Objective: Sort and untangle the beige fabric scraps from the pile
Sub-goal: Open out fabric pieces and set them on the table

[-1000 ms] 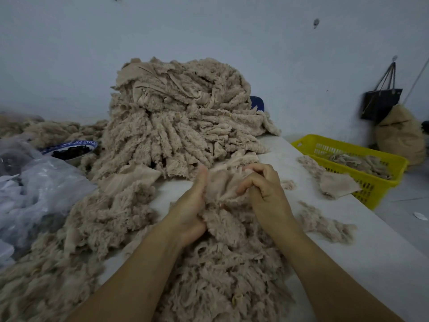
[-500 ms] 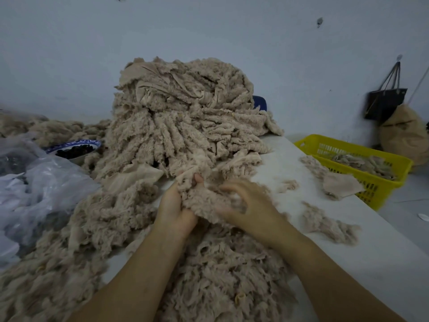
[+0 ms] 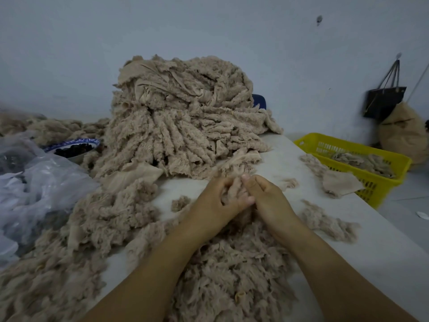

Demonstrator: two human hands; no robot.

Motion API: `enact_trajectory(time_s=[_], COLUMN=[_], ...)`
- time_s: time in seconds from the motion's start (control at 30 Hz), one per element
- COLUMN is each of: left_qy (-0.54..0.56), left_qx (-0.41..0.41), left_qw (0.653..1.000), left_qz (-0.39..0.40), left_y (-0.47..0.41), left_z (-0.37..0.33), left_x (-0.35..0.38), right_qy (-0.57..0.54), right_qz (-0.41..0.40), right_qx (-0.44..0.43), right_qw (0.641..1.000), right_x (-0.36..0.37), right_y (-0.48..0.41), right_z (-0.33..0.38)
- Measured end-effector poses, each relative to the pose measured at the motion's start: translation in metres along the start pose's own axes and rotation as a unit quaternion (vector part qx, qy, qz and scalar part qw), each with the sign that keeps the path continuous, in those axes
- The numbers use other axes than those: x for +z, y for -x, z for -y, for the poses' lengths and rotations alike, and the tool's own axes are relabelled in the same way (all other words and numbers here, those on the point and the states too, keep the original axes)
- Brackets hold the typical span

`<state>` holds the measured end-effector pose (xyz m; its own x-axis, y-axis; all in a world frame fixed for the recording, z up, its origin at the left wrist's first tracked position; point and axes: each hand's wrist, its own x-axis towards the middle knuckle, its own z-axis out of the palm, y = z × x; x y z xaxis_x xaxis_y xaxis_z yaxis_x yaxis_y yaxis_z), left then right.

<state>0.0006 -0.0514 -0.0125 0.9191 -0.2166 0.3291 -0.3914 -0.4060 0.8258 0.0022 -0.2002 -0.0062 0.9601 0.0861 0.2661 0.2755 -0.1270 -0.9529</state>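
A tall pile of beige fuzzy fabric scraps stands at the back of the white table. More loose scraps lie in a heap under my forearms. My left hand and my right hand meet over that heap, just in front of the tall pile. Both grip one small beige scrap between them, fingers curled round it. Most of that scrap is hidden inside my hands.
A yellow plastic basket with some scraps sits off the table's right edge. Stray scraps lie on the right of the table. Clear plastic bags and a blue-rimmed bowl are at the left. A dark bag hangs on the wall.
My hands have come together and drawn nearer to me, off the larger clump, now holding only a small scrap. A little tuft lies on the table left of my left hand.
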Motion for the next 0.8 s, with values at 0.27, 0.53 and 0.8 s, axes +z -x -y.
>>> enact_trajectory(time_s=[0.27,0.53,0.8], left_qy=[0.247,0.488,0.352], left_qx=[-0.123,-0.156,-0.129], left_qw=[0.947,0.84,0.927], left_qz=[-0.165,-0.18,0.007], left_y=[-0.007,-0.007,-0.001], left_z=[0.004,0.002,-0.01], left_x=[-0.019,-0.039,-0.01], right_qy=[0.032,0.13,0.188], right_qz=[-0.091,0.069,0.08], right_qx=[0.012,-0.009,-0.036], right_qw=[0.995,0.989,0.978], right_x=[-0.014,-0.018,-0.004], right_y=[-0.004,0.004,-0.002], right_z=[0.005,0.003,-0.016])
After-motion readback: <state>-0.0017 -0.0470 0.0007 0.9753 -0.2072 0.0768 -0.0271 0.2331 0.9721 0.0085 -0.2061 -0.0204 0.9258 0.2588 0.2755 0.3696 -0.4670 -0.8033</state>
